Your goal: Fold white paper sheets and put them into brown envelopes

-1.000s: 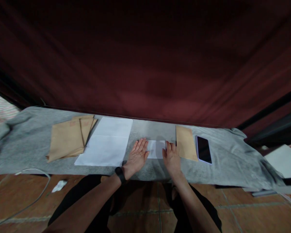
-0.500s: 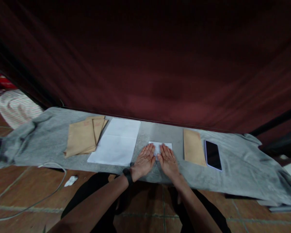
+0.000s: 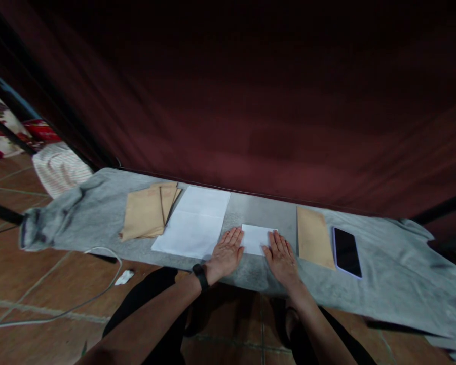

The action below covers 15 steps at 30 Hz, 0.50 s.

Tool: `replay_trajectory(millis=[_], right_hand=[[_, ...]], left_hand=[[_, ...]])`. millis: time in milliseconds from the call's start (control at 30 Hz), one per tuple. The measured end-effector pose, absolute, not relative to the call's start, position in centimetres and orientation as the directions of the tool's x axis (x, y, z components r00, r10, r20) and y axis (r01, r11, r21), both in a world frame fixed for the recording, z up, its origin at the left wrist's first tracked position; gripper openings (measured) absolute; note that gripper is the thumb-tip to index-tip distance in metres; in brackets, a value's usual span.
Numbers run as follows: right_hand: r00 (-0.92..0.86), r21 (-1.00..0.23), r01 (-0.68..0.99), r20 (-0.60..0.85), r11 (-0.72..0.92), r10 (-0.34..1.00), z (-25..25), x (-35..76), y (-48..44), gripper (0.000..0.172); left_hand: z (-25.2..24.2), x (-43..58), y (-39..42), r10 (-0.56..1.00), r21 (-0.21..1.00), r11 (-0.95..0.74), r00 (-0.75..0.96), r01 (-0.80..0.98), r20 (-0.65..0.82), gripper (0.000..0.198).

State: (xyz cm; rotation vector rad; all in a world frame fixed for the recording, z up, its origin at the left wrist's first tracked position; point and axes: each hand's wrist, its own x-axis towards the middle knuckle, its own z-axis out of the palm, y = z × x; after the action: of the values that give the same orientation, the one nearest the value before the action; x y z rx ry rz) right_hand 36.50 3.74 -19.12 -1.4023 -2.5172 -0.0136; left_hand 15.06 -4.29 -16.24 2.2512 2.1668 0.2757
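A small folded white paper [image 3: 257, 238] lies on the grey cloth [image 3: 383, 274] in front of me. My left hand [image 3: 226, 253], a black band on its wrist, lies flat with fingers stretched out at the paper's left edge. My right hand [image 3: 281, 255] lies flat, fingers spread, at the paper's right edge. Neither hand holds anything.
Left of the hands lies a large white sheet [image 3: 194, 223], then a pile of brown envelopes [image 3: 146, 217]. To the right are one brown envelope [image 3: 314, 236] and a dark phone [image 3: 347, 251]. A dark red curtain [image 3: 251, 101] hangs behind. A white cable [image 3: 79, 299] crosses the tiled floor.
Half a second ago both hands lay close together on the folded paper; they have slid apart to its left and right edges. The view has shifted to the left.
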Motion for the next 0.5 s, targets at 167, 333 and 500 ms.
replay_trajectory(millis=[167,333,500], right_hand=[[-0.500,-0.121,0.835,0.240,0.537,0.832,-19.2,36.6,3.8,0.064],[-0.518,-0.130,0.820,0.242,0.557,0.820,-19.1,36.7,3.8,0.064],[-0.501,-0.118,0.835,0.242,0.538,0.831,-19.0,36.7,3.7,0.062]], left_hand=[[-14.6,11.6,-4.2,0.974,0.092,0.010,-0.030,0.996,0.224,0.055],[-13.0,4.9,-4.2,0.885,0.134,0.304,-0.332,0.943,0.326,0.060],[-12.7,5.5,-4.8,0.927,0.166,0.201,-0.242,0.965,0.285,0.057]])
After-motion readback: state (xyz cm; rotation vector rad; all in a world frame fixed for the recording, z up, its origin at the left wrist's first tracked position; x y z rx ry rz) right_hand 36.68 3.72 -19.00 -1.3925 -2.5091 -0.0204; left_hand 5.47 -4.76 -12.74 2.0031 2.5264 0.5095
